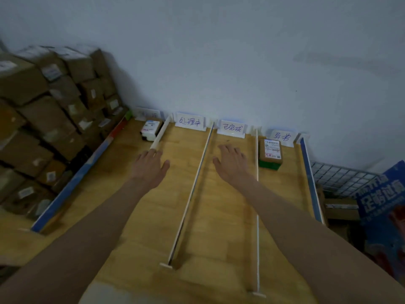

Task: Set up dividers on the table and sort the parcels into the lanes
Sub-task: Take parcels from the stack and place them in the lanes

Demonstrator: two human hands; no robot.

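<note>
Here, both hands reach over the wooden worktop point(140, 216). The left hand point(149, 165) touches the near end of the short white divider point(159, 134), fingers relaxed and loosely together; the right hand point(231, 163) hovers, fingers spread, between two long dividers point(192, 189). One parcel point(270, 155) lies in the rightmost lane, another point(150, 129) in the leftmost.

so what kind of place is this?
Probably a parcel sorting or storage room: stacked cardboard boxes with shipping labels on the left, a wooden table split into lanes by dividers, and handwritten lane signs against the wall.
</note>
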